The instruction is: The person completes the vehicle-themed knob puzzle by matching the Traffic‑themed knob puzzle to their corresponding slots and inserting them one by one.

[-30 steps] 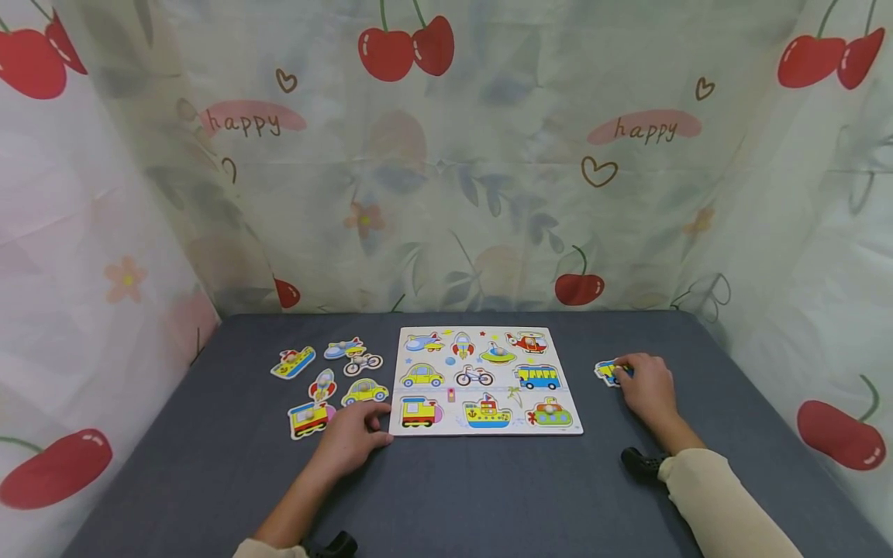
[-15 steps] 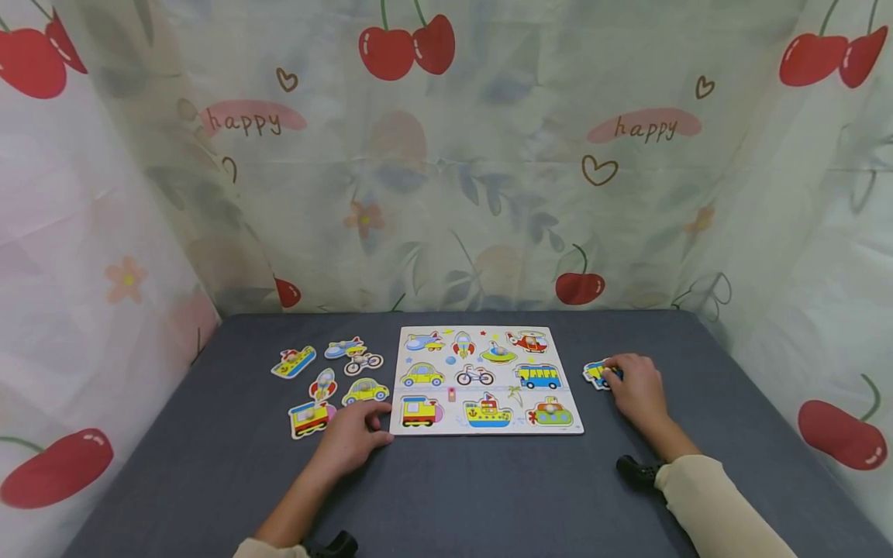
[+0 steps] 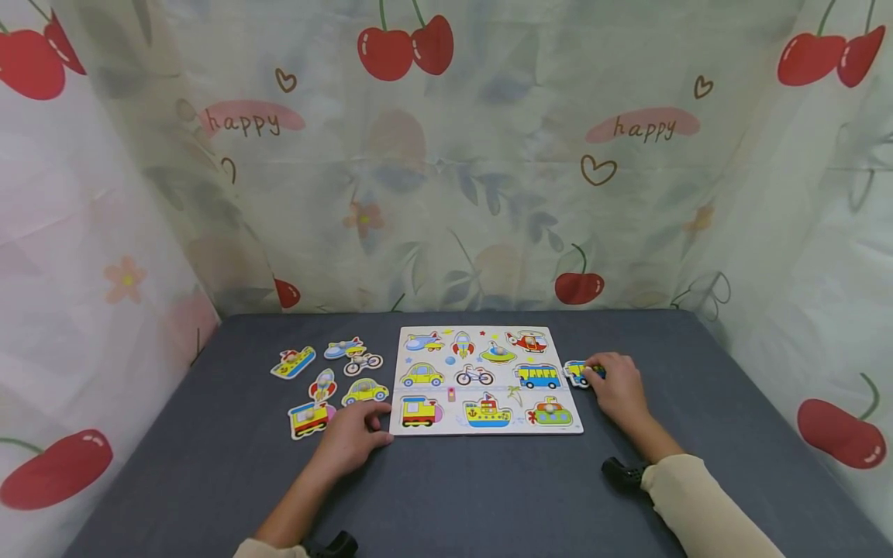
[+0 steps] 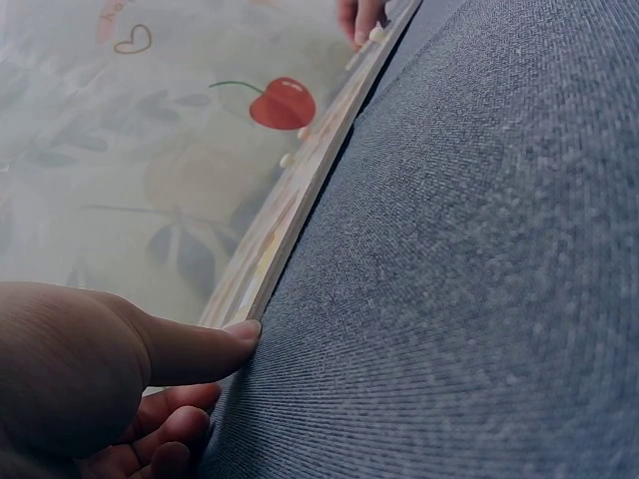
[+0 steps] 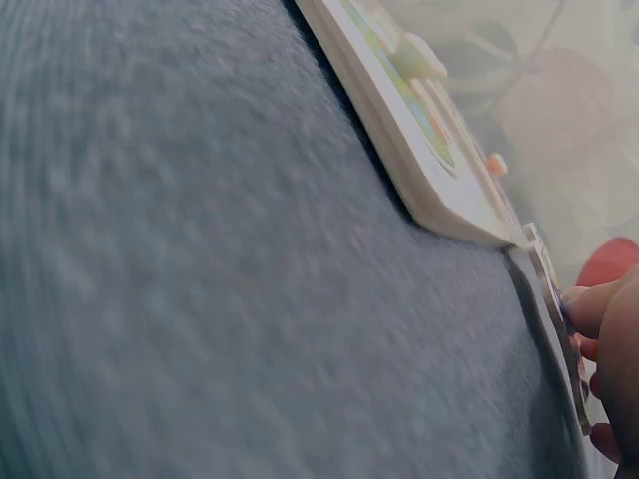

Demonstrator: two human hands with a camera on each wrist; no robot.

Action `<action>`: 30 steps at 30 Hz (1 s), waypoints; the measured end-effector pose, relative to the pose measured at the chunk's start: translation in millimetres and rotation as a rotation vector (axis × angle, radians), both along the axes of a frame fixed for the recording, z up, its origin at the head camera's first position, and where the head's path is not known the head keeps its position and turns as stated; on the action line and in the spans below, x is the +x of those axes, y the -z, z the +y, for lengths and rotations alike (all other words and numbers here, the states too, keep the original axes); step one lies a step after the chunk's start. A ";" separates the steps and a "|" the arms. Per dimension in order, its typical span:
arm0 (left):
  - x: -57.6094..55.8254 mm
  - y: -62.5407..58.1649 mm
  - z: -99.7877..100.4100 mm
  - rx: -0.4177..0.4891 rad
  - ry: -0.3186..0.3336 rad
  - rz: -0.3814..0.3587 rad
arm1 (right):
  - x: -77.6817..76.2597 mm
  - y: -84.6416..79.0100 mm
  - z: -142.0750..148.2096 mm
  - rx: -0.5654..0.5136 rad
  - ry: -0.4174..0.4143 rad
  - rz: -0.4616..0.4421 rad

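My right hand (image 3: 621, 387) pinches a blue-and-yellow bus puzzle piece (image 3: 574, 373) just off the right edge of the white puzzle board (image 3: 452, 425). In the right wrist view the bus piece's thin edge (image 5: 552, 299) stands tilted near the board's corner (image 5: 439, 205), the fingers partly hidden at the frame's edge. My left hand (image 3: 349, 438) holds the board's near left corner; the left wrist view shows the thumb (image 4: 205, 349) against that corner with the other fingers curled beside it. A printed bus picture (image 3: 537, 377) lies on the board's right side, level with the piece.
Left of the board lie several loose pieces: a ship (image 3: 293, 363), a plane (image 3: 342, 348), a bicycle (image 3: 363, 363), a rocket (image 3: 323, 385), a car (image 3: 365, 391) and a train (image 3: 309, 420). Helicopter (image 3: 528, 342), flying saucer (image 3: 498, 354) and submarine (image 3: 549, 413) pieces sit on the board.
My right hand has moved left with the bus piece, from well right of the board to its right edge. The left hand has stayed at the board's corner.
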State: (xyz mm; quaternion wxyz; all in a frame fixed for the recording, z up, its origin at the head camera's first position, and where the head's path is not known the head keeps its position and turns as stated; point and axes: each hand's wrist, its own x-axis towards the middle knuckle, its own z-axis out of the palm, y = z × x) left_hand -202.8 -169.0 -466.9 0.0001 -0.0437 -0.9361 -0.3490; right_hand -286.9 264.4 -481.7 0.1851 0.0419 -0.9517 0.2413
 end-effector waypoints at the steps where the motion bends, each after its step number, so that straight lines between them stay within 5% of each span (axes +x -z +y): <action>1: -0.2 0.3 0.0 -0.001 -0.001 -0.001 | -0.3 0.5 -1.8 0.000 -0.003 0.000; 30: -1.0 -0.8 0.8 0.002 -0.012 -0.009 | -6.5 0.2 -40.1 -0.003 -0.055 -0.058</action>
